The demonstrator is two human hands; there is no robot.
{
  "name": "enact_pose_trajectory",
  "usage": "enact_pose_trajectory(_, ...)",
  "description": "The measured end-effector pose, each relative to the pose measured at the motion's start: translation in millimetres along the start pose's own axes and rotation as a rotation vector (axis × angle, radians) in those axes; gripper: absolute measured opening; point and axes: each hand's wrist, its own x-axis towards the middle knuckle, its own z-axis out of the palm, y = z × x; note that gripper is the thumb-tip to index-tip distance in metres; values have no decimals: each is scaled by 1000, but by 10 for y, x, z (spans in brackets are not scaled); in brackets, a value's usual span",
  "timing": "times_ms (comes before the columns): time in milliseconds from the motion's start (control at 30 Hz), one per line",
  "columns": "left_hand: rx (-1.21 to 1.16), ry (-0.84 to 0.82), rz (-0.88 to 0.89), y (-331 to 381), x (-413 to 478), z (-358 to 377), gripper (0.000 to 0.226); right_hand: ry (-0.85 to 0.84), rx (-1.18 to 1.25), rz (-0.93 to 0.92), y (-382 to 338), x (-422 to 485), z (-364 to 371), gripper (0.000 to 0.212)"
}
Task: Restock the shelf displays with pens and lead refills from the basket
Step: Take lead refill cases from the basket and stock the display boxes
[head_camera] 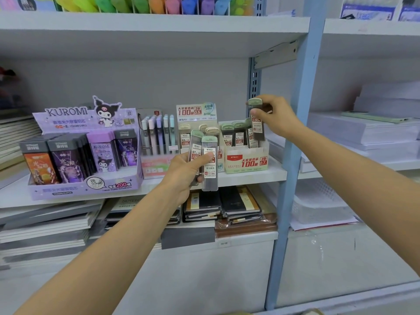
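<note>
- Lead refills: one green-capped case (258, 130) is upright above the right end of the 0.7 display box (247, 161), its lower end already down among the cases standing there.
- The right hand (275, 117) pinches that case near its top, thumb in front and fingers behind.
- Two more cases (210, 178) of the same sort are held in front of the shelf (272, 173) edge, just left of the 0.7 box.
- The left hand (184, 176) grips these two together, with its thumb laid across their fronts.
- The 0.7 box already holds a row of green-capped refills (231, 135); to my eye it is partly filled, with this case going in and two more to follow.
- Beside it, the 0.5 box (196, 113) holds cream-capped cases with some gaps.
- Further left stand the pens (159, 137) in their pink holder, then the Kuromi display (84, 187), which looks well stocked.
- The basket is out of sight, so I cannot tell how much stock remains.
</note>
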Motion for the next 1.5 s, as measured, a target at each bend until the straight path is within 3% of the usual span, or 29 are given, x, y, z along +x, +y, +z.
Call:
enact_pose_trajectory(133,-10,5,0,6,-3,4,20,39,23,-39,29,-67,-54,24)
enact_pose_trajectory(467,-36,-3,8,15,-28,56,17,-70,110,-47,85,-81,-75,19)
enact_pose_trajectory(600,-43,2,8,15,-26,39,20,-208,56,-36,62,-15,-82,22)
enact_pose_trajectory(867,-44,15,13,15,-15,39,21,-136,-130,-45,136,-72,-8,20)
enact_pose_trajectory(1033,-47,22,2,14,-21,47,22,72,-133,-9,92,-24,84,20)
enact_pose_trajectory(1167,-50,16,2,13,-26,48,20,12,-321,19,146,-126,166,7)
enact_pose_trajectory(1300,-43,26,5,-7,-34,67,20,142,-213,-50,-39,-246,160,14)
enact_pose_trajectory(1400,-37,22,13,-2,-38,92,20,-123,145,-40,-330,-395,188,22)
enact_pose_trajectory(1500,-35,-20,24,-2,-68,129,19,-394,242,19,-474,-520,307,31)
